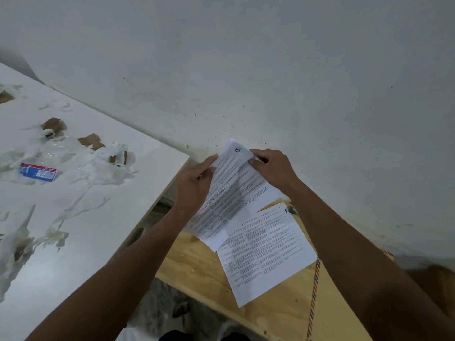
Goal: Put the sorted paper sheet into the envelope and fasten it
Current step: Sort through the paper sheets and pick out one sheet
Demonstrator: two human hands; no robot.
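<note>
Both hands, left hand (194, 185) and right hand (273, 168), pinch the top corners of a printed sheet (229, 193) held above the wooden worktop's (197, 262) far edge. A second sheet (266, 252) lies flat there, partly over a striped-edged envelope (327, 303). A peeling white table (73, 217) stands left, a white wall (270, 70) behind.

Two bare forearms enter from the bottom edge, no sleeves in view on either. Left hand (194, 185) and right hand (273, 168): no gloves, rings, watch or wristband visible. Nails look short, detail too blurred to say more. Wrists bare right up to the grip. A dark bit of clothing (204, 335) shows at the bottom centre between the forearms; type unclear.
</note>
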